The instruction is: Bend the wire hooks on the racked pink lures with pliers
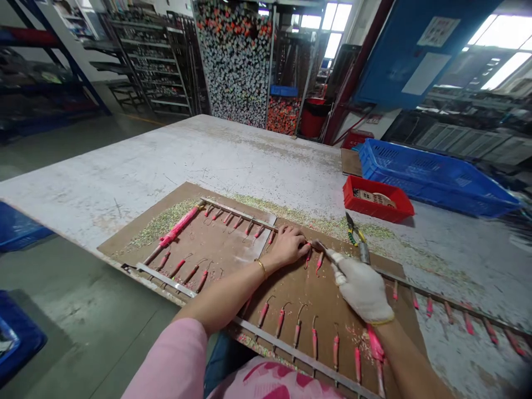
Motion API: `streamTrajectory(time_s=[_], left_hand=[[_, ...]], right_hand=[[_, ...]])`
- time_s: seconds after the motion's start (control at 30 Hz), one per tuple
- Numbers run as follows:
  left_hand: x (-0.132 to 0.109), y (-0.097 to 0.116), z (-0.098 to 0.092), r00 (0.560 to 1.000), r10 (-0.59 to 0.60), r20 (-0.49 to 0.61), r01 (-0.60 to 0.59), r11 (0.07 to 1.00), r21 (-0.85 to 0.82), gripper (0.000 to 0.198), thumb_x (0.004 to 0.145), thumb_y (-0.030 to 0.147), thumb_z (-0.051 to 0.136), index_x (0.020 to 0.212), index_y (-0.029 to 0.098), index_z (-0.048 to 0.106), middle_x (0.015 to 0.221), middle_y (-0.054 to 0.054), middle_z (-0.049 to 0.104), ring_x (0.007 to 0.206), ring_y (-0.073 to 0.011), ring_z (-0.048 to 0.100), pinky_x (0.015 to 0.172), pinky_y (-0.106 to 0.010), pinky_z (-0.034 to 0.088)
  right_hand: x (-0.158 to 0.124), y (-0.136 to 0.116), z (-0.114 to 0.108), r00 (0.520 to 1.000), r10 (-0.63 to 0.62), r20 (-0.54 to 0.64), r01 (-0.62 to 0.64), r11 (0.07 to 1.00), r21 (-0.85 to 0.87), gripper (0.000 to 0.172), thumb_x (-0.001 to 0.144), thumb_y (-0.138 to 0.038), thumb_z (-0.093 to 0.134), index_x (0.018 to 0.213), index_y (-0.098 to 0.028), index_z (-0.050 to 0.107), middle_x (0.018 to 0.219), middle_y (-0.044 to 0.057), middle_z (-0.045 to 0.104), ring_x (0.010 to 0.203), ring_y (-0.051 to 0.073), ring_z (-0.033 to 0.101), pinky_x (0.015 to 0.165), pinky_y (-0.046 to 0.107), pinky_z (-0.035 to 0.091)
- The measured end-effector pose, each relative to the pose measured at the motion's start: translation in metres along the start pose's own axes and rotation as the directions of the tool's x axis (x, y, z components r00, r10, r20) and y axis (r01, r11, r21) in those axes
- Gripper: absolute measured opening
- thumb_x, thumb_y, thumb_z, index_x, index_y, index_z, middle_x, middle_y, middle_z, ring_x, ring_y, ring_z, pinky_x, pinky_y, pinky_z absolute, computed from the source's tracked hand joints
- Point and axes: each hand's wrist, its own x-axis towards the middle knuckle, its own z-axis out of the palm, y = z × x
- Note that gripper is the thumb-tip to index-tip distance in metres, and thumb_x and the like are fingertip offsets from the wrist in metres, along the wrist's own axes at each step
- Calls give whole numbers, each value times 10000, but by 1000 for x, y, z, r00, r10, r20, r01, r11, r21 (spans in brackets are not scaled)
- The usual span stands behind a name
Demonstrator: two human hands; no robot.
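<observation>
A long metal rack (310, 359) with hooks coated in pink lies on a brown cardboard sheet (233, 252). My bare left hand (288, 244), with a bracelet on the wrist, is closed on the rack's far bar beside a pink hook (308, 257). My right hand (361, 285), in a white glove, grips a hand tool (320, 246) with a grey metal tip. The tip touches or nearly touches the far bar just right of my left fingers; its handle is hidden in the glove. Another pink hook (320, 263) hangs just below the tip.
Green-handled cutters (351, 228) and a grey metal cylinder (364, 252) lie beyond my right hand. A red tray (376, 208) holds small parts before a blue crate (432, 174). Paint chips (166, 221) litter the cardboard and white table (137, 163). More hooks (467, 321) extend right.
</observation>
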Motion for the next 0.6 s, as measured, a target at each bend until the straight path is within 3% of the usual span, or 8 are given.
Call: streamTrajectory(time_s=[0.1, 0.17, 0.27, 0.33, 0.43, 0.6], left_hand=[[0, 0, 0, 1000, 2, 0, -2, 1000, -11, 288, 1019, 395, 591, 919, 207, 784, 1067, -53, 721, 1083, -230, 599, 1091, -454, 326], [0, 0, 1, 1000, -6, -11, 5, 1000, -9, 289, 1020, 394, 585, 916, 211, 782, 1071, -52, 723, 1082, -229, 597, 1092, -453, 326], [0, -1, 1, 1000, -11, -16, 11, 1000, -6, 290, 1014, 400, 590, 895, 216, 779, 1067, -51, 722, 1074, -227, 591, 1083, -448, 329], [0, -1, 2, 1000, 0, -9, -1, 1000, -8, 284, 1011, 402, 595, 903, 215, 780, 1061, -49, 721, 1067, -224, 591, 1089, -446, 326], [0, -1, 2, 1000, 6, -10, -6, 1000, -11, 283, 1016, 405, 588, 931, 216, 782, 1067, -51, 722, 1068, -224, 592, 1102, -448, 319], [0, -2, 2, 1000, 0, -22, 0, 1000, 2, 293, 1015, 402, 584, 903, 214, 778, 1061, -54, 720, 1053, -225, 587, 1089, -449, 326]], right_hand=[[-1, 2, -2, 962, 191, -193, -186, 982, 44, 412, 1022, -360, 493, 1341, -223, 715, 747, 44, 712, 680, 172, 591, 680, 305, 374], [-1, 3, -2, 971, 181, -156, -177, 983, 38, 404, 1014, -342, 501, 1332, -228, 722, 727, 41, 706, 654, 172, 581, 657, 307, 364], [-2, 6, -1, 999, 33, 5, -33, 999, 39, 401, 981, -252, 506, 1310, -290, 730, 685, 3, 690, 584, 154, 546, 592, 304, 308], [-3, 7, -2, 997, 57, -50, -56, 998, 33, 386, 994, -279, 511, 1310, -278, 732, 692, 9, 693, 601, 159, 558, 604, 303, 314], [-5, 8, -3, 961, 190, -201, -190, 982, 19, 401, 1018, -357, 519, 1333, -217, 724, 742, 49, 711, 671, 179, 594, 661, 310, 360], [-4, 5, -3, 999, 13, 47, -14, 1000, 19, 430, 974, -243, 509, 1346, -305, 714, 687, 3, 689, 579, 153, 543, 585, 308, 305]])
